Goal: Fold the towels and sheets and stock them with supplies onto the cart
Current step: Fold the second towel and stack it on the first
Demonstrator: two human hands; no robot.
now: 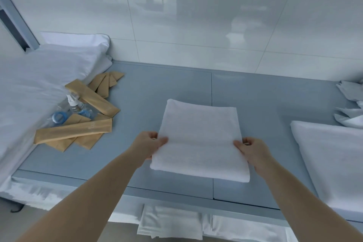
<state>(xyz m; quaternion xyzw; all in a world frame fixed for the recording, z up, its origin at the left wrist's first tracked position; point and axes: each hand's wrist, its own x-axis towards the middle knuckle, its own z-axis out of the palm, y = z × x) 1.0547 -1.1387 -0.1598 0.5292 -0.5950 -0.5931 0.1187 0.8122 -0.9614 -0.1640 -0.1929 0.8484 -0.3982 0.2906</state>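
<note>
A folded white towel (199,137) lies in the middle of the grey table top (265,100). My left hand (150,144) pinches its left edge, thumb on top and fingers underneath. My right hand (253,150) pinches the right edge the same way. The near end of the towel looks slightly lifted off the surface.
Tan paper sachets (78,124) and clear small bottles with blue rings (68,110) lie at the left, beside a pile of white sheets (39,84). Folded white linen (330,159) sits at the right, with loose cloths (349,104) behind it. More white cloth (170,222) hangs below the front edge.
</note>
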